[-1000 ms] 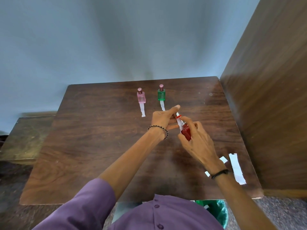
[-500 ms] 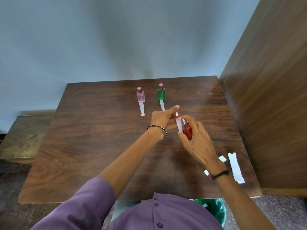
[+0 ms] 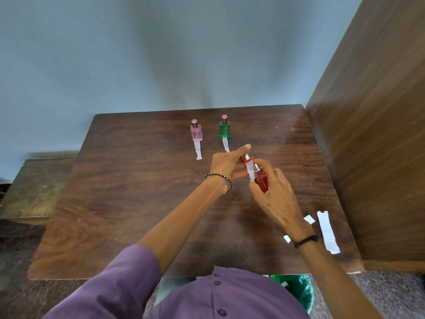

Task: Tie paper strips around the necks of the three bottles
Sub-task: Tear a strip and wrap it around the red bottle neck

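While a pink bottle (image 3: 196, 132) and a green bottle (image 3: 224, 128) stand upright at the far side of the wooden table (image 3: 128, 180), each with a torn strip (image 3: 197, 149) lying on the wood just before it, a person holds a red bottle (image 3: 261, 182) tilted above the tabletop. The right hand (image 3: 273, 196) grips its body; the left hand (image 3: 226, 163) pinches its capped top. A white paper strip (image 3: 250, 172) lies along the neck. Spare strips (image 3: 327, 231) lie near the right edge. A green bin (image 3: 301, 290) below holds a white scrap.
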